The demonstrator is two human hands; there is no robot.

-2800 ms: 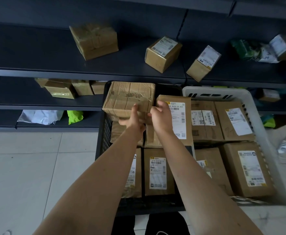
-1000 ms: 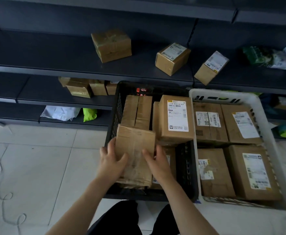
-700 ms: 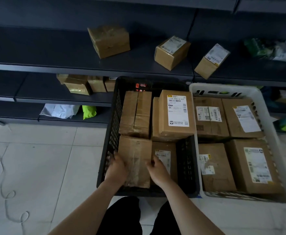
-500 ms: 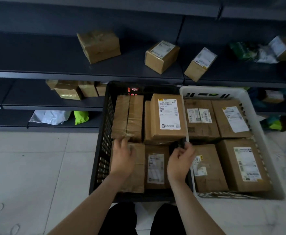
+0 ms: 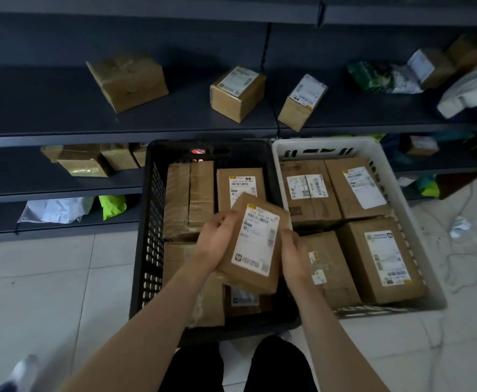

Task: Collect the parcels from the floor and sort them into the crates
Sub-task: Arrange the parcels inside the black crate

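Observation:
A labelled cardboard parcel [image 5: 255, 244] hangs tilted above the black crate [image 5: 150, 222], held between both hands. My left hand [image 5: 217, 241] grips its left side and my right hand [image 5: 294, 257] its right side. Under it the black crate holds several brown parcels, among them a taped one [image 5: 188, 199] at the back left and a labelled one [image 5: 238, 183] at the back. The white crate [image 5: 401, 210] to the right holds several labelled parcels [image 5: 378, 258].
Dark shelves [image 5: 62, 114] run behind the crates, with a few boxes [image 5: 127, 80] on them, more boxes [image 5: 79, 161] on the lower shelf and white and green bags [image 5: 110, 205] at the bottom. Pale tiled floor [image 5: 48, 292] lies left. My dark trousers [image 5: 237, 369] show below.
The plain brown parcel was set down in the front left of the black crate and let go. Both hands have since lifted a labelled parcel above the crate.

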